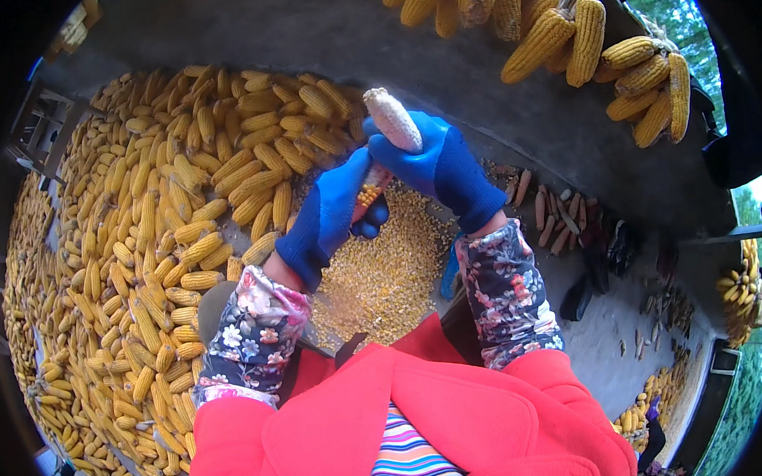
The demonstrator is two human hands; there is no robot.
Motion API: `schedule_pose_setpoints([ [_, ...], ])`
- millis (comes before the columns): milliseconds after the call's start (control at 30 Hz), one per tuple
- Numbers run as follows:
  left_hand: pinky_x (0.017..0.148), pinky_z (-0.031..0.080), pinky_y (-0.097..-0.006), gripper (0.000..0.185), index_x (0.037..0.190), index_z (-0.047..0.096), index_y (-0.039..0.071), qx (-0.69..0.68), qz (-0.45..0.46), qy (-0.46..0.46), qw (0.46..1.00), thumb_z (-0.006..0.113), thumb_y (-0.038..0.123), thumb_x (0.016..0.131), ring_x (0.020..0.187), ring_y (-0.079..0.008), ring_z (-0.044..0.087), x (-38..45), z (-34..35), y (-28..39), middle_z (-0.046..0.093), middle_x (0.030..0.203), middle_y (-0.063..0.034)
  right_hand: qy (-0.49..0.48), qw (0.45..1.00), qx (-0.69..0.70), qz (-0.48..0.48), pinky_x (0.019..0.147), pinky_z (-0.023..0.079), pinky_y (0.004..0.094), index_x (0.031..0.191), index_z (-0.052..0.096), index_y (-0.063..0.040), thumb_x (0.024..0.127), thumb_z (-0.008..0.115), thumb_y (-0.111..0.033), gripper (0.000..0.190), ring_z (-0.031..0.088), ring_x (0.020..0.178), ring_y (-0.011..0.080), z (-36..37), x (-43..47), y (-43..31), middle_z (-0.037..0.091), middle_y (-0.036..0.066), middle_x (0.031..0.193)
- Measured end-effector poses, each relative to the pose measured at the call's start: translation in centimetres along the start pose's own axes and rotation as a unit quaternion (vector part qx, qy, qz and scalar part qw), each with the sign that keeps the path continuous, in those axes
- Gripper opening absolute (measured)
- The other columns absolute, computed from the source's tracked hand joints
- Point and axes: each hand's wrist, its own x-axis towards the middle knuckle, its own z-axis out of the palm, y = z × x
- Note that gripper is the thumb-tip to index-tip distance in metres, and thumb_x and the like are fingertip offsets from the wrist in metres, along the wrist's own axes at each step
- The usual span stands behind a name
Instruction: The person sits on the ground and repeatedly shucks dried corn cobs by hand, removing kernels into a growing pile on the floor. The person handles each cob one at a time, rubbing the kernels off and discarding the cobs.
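Both hands wear blue coated work gloves. My left hand (pixel 337 205) is closed around a mostly stripped corn cob (pixel 369 196), which keeps a small patch of yellow kernels. My right hand (pixel 418 152) grips a bare, pale corn cob (pixel 393 120), whose end points up and to the left. The two hands touch or nearly touch, and the fingers hide part of both cobs. Beneath them, loose corn kernels (pixel 383 273) lie in a heap on the floor.
A large pile of yellow corn ears (pixel 155 250) covers the left side. Stripped cobs (pixel 558 219) and dark shoes (pixel 576 297) lie on the floor at right. Corn bunches (pixel 583 33) hang along the grey wall (pixel 266 24). A wooden frame (pixel 46 136) stands far left.
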Motion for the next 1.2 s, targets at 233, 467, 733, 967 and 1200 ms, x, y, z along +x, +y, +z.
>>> schedule_pose_setpoints([
  [233,0.067,0.053,-0.0251,0.082,0.155,0.042,0.004,-0.313,0.075,-0.077,0.944,0.039,0.068,0.103,0.084,-0.0153,0.067,2.0,-1.0,0.0,0.071,0.11,-0.0117,0.207,0.974,0.061,0.064,0.072,0.055,0.0306,0.098,0.071,0.0,0.091,0.078,-0.024,0.026,0.067,0.08,0.0116,-0.4,0.2,-0.1,0.071,0.004,0.085],
  [467,0.068,0.049,-0.021,0.073,0.154,0.044,0.006,-0.254,0.138,-0.105,0.952,0.045,0.06,0.105,0.08,-0.0121,0.067,2.4,-0.4,-1.5,0.071,0.104,-0.0088,0.187,0.966,0.14,0.114,0.077,0.054,0.0305,0.111,0.073,-0.002,0.094,0.076,-0.025,0.029,0.066,0.087,0.0133,0.3,-0.8,0.7,0.072,0.004,0.098],
  [733,0.067,0.05,-0.022,0.057,0.151,0.047,0.006,-0.14,0.125,-0.026,0.982,0.058,0.038,0.105,0.084,-0.0092,0.065,1.4,0.0,-0.1,0.069,0.106,-0.0085,0.185,0.96,0.161,0.136,0.072,0.055,0.0306,0.102,0.071,0.0,0.094,0.076,-0.028,0.03,0.066,0.08,0.0121,1.1,-0.8,0.4,0.071,0.005,0.091],
  [967,0.09,0.056,-0.0299,0.053,0.144,0.055,0.003,-0.198,0.205,0.008,0.958,0.073,0.012,0.095,0.104,-0.0152,0.068,2.2,1.0,-1.0,0.07,0.115,-0.0098,0.133,0.9,0.337,0.242,0.061,0.052,0.0285,0.102,0.073,-0.003,0.095,0.072,-0.035,0.033,0.065,0.068,0.0135,1.3,-0.8,-0.1,0.07,0.004,0.084],
  [1200,0.104,0.049,-0.0313,0.055,0.147,0.048,-0.002,0.04,0.309,0.116,0.943,0.07,0.012,0.099,0.118,-0.0166,0.061,4.0,0.3,-2.2,0.063,0.129,-0.0098,0.113,0.905,0.302,0.276,0.049,0.044,0.0264,0.099,0.074,-0.004,0.094,0.073,-0.036,0.032,0.057,0.054,0.0107,2.4,-1.3,0.7,0.067,0.002,0.075],
])
